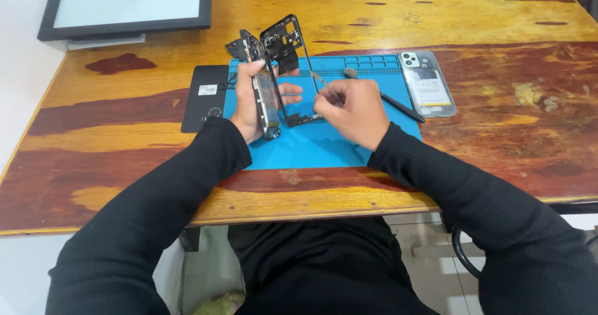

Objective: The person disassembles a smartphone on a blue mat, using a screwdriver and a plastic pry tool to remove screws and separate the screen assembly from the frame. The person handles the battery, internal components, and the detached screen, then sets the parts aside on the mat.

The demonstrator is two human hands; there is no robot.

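Note:
My left hand (256,101) grips an opened smartphone body (264,94), held on edge above a blue repair mat (324,142). A black inner frame (288,47) hinges away from the phone toward the right, its lower end near the mat. My right hand (352,111) is closed around a thin metal prying tool (324,84) whose tip points up and left toward the frame. Both arms wear black sleeves.
A black phone back panel (204,97) lies left of the mat. A clear phone case with a battery (427,83) lies to the right, beside a black-handled tool (398,106). A framed white board (128,7) sits at the wooden table's (486,141) far left.

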